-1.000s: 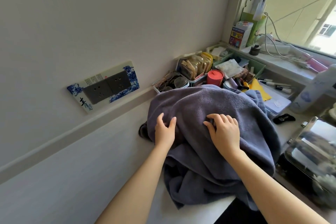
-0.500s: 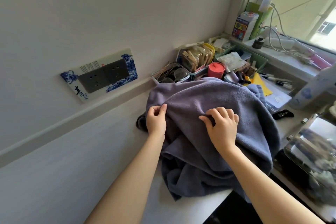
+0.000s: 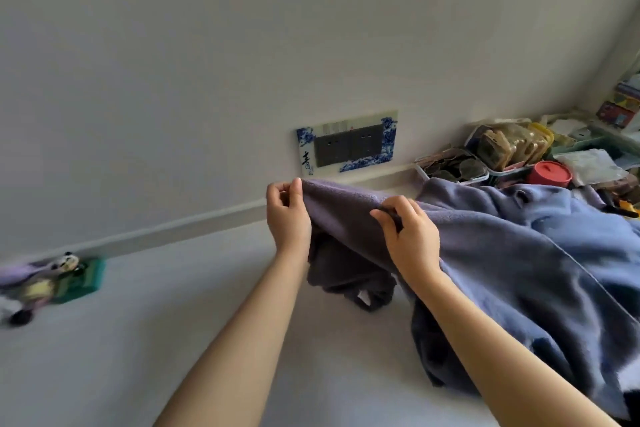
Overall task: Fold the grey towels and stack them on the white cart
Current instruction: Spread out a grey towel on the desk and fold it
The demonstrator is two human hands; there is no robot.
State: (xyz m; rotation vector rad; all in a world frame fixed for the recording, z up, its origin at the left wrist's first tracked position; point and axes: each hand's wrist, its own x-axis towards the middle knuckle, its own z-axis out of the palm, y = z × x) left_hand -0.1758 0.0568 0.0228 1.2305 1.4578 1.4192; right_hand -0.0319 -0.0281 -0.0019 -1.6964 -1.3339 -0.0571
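Note:
A large grey-blue towel (image 3: 519, 253) lies heaped over the right side of the white surface (image 3: 173, 322). My left hand (image 3: 287, 218) pinches the towel's upper left edge and holds it lifted off the surface. Just to the right, my right hand (image 3: 410, 236) grips the same edge with curled fingers. Under the lifted edge a darker grey cloth (image 3: 346, 274) lies bunched. The towel's right part spreads toward the lower right corner.
A socket plate with a blue pattern (image 3: 346, 144) sits on the wall behind my hands. Clear bins of small items (image 3: 502, 149) and a red lidded pot (image 3: 549, 173) crowd the back right. A small toy and green box (image 3: 69, 274) lie at the far left.
The view has swung to the left. Both hands have gone from resting on the towel to pinching its edge, then lifted that edge up and to the left, uncovering the darker cloth.

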